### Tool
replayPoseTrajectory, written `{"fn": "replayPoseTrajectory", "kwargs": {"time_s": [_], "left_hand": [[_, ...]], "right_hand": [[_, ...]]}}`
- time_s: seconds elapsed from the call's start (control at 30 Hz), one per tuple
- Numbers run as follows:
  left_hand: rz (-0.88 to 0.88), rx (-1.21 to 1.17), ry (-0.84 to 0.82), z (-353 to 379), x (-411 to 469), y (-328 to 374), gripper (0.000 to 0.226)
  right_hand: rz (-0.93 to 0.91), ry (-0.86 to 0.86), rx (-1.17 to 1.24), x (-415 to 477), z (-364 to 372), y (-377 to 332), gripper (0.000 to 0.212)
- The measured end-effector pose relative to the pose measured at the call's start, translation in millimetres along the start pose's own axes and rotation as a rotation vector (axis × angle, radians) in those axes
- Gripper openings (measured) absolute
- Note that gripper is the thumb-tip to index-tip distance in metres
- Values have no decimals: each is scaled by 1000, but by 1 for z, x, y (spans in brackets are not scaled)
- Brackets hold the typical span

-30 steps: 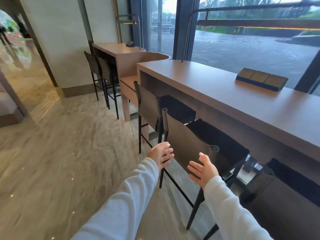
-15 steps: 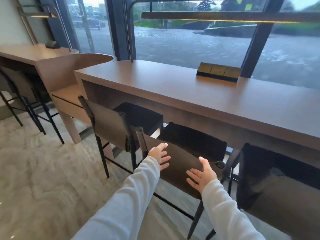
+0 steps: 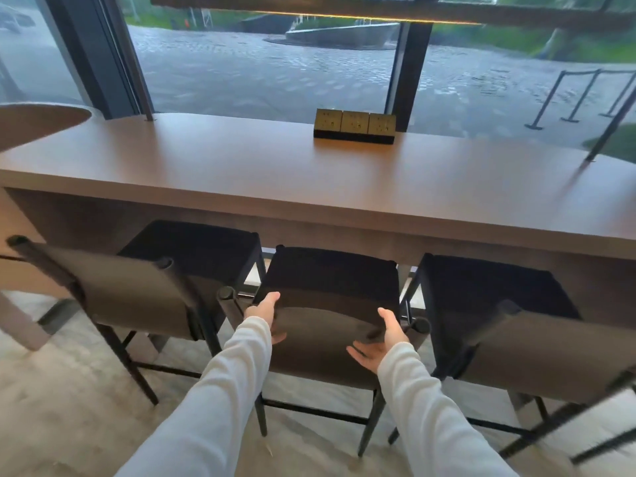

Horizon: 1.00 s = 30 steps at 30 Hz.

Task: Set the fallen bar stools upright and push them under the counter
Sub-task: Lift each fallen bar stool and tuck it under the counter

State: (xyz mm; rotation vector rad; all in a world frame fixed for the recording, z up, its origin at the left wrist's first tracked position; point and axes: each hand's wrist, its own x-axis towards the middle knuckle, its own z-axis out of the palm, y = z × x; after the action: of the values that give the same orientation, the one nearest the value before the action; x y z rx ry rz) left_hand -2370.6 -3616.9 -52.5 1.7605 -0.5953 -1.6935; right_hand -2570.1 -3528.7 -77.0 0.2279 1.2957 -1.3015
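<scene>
Three dark bar stools stand upright along the brown counter (image 3: 275, 173), seats partly under its edge. The middle bar stool (image 3: 330, 273) is right in front of me. My left hand (image 3: 265, 313) grips the left end of its backrest (image 3: 320, 349), thumb over the top edge. My right hand (image 3: 380, 340) is at the backrest's right end, fingers spread and palm showing, thumb at the top edge. The left bar stool (image 3: 130, 297) and the right bar stool (image 3: 537, 349) stand close on either side, backrests toward me.
A block of three brass sockets (image 3: 354, 125) sits at the counter's far edge by the window. A rounded lower table (image 3: 38, 122) adjoins on the left. Marble floor (image 3: 62, 425) lies behind the stools. Stool legs and crossbars stand close together.
My view swung right to face the counter squarely. Both hands, which hovered open behind the middle stool's backrest, have reached its two ends, and the left one has closed on it.
</scene>
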Motion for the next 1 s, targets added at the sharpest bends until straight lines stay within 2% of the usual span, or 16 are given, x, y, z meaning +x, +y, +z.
{"fn": "replayPoseTrajectory", "kwargs": {"time_s": [0.13,0.27,0.33,0.47,0.6,0.73,0.8,0.9,1.0], "left_hand": [[-47,2,59,11,9,2,56],[35,45,84,22,19,2,38],[33,-48,86,21,24,7,44],[76,-70,84,12,39,22,38],[101,-137,59,5,52,35,31],[116,-210,37,8,51,37,15],[111,-251,8,13,49,35,14],[121,-275,-48,29,46,29,37],[109,-271,-44,48,45,19,47]], "right_hand": [[4,36,45,12,-3,-4,49],[-90,123,-40,23,-2,-7,20],[-122,134,-5,27,2,-6,9],[-149,98,33,36,17,0,11],[-135,77,-38,42,32,1,20],[-130,111,-108,45,38,-5,12],[-137,132,-119,46,36,-14,12],[-159,164,-127,50,27,-36,24],[-183,169,-153,53,14,-52,22]]}}
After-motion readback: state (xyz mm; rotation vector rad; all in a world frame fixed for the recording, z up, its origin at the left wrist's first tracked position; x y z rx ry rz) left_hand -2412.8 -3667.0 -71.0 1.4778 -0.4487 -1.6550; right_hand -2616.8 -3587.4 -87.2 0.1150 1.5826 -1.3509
